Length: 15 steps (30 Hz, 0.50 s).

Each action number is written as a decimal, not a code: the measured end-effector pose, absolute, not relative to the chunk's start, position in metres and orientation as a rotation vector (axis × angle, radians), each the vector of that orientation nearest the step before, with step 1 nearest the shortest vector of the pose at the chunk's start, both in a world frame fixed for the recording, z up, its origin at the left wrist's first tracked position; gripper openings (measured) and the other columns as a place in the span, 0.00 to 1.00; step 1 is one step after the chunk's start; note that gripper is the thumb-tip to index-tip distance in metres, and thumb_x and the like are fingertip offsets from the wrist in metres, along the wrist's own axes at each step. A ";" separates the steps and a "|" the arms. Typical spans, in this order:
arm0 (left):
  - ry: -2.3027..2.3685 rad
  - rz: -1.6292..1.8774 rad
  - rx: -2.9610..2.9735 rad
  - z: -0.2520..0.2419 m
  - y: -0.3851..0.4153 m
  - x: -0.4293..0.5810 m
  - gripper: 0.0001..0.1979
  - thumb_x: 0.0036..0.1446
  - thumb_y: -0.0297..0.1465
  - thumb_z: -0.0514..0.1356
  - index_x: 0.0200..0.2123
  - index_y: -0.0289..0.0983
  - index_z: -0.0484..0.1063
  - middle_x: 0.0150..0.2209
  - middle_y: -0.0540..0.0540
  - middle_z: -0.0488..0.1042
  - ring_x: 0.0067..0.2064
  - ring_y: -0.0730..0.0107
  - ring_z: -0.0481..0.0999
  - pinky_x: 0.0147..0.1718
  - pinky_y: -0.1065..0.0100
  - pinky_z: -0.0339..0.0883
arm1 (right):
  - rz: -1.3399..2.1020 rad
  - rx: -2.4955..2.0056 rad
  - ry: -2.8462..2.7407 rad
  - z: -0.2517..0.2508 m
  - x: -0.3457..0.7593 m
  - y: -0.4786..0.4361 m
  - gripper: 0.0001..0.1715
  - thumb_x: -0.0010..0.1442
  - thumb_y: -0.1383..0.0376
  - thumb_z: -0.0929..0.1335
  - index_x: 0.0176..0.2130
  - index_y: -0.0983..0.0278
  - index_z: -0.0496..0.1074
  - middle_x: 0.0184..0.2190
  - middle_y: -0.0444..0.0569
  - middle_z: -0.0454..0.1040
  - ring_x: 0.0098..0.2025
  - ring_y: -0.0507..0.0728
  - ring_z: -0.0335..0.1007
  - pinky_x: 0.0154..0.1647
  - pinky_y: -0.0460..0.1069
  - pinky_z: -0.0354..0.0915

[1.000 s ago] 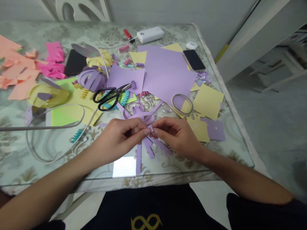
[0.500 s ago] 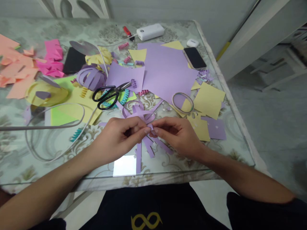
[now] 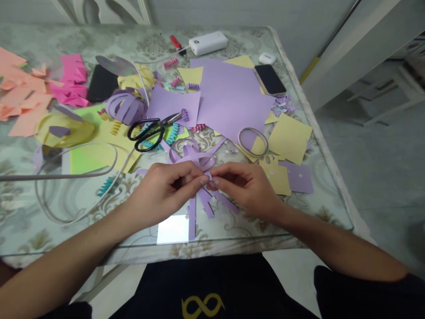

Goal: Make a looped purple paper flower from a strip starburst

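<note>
My left hand (image 3: 175, 186) and my right hand (image 3: 242, 186) meet over the front of the table, thumbs and forefingers pinched. Between the fingertips is a small piece of purple paper strip (image 3: 208, 175), gripped from both sides and partly hidden by the fingers. Purple paper strips (image 3: 192, 155) fan out and loop beneath the hands, some reaching toward the table's front edge. Just beyond my left hand lie black-handled scissors (image 3: 154, 133) with slightly parted blades. A roll of tape (image 3: 253, 142) rests beyond my right hand.
Large purple paper (image 3: 232, 97) and yellow sheets (image 3: 290, 139) cover the middle and right. Paper balls (image 3: 126, 107), a white cable (image 3: 116, 155) and orange paper (image 3: 28, 97) lie left. A phone (image 3: 269, 80) and a white power bank (image 3: 208, 43) are farther back.
</note>
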<state>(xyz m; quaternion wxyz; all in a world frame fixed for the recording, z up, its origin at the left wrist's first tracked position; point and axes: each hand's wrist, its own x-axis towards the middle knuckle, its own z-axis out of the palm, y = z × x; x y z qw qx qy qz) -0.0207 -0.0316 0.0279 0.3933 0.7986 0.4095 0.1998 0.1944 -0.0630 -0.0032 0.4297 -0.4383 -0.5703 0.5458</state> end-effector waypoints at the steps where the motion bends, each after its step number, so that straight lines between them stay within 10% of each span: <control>1: 1.041 0.504 2.028 0.028 -0.032 -0.021 0.16 0.69 0.40 0.59 0.34 0.36 0.78 0.25 0.50 0.76 0.26 0.74 0.71 0.24 0.72 0.59 | 1.363 -1.096 -1.424 -0.003 0.194 -0.063 0.09 0.62 0.66 0.74 0.43 0.59 0.84 0.37 0.46 0.84 0.39 0.55 0.80 0.43 0.51 0.77; 15: 1.051 0.506 2.014 0.028 -0.033 -0.021 0.16 0.69 0.40 0.59 0.33 0.36 0.78 0.25 0.50 0.76 0.26 0.74 0.71 0.24 0.72 0.59 | 1.366 -1.102 -1.431 -0.003 0.195 -0.064 0.09 0.63 0.66 0.74 0.44 0.59 0.84 0.37 0.46 0.84 0.39 0.56 0.81 0.45 0.52 0.78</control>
